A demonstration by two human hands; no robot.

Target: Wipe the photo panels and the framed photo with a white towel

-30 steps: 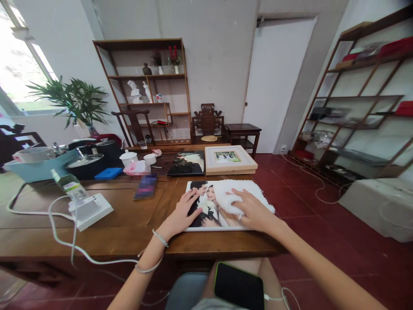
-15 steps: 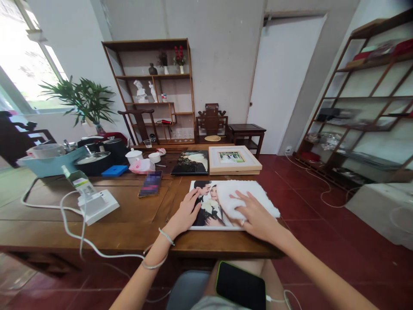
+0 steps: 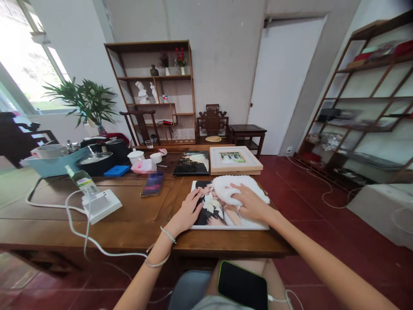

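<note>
A white-edged photo panel (image 3: 211, 213) showing a couple lies flat near the table's front edge. My left hand (image 3: 189, 209) rests on the panel's left side, fingers extended and apart, holding nothing. Over the upper right part of the picture is a fluffy white cloth (image 3: 256, 186). My right hand (image 3: 247, 202) grips and presses this cloth against the panel, its fingers partly spread across the top. The cloth and hand cover part of one pictured person and the panel's upper right corner.
Behind the panel lie a dark photo panel (image 3: 192, 163) and a pale wooden frame (image 3: 254, 164). To the left are a phone (image 3: 153, 184), a white box (image 3: 101, 206) with a cable, a blue box (image 3: 116, 171) and pots. A black-screened device (image 3: 242, 284) rests on my lap.
My right hand has moved the cloth left and slightly away from me, baring the panel's lower right area. My left hand stays on the panel's left side.
</note>
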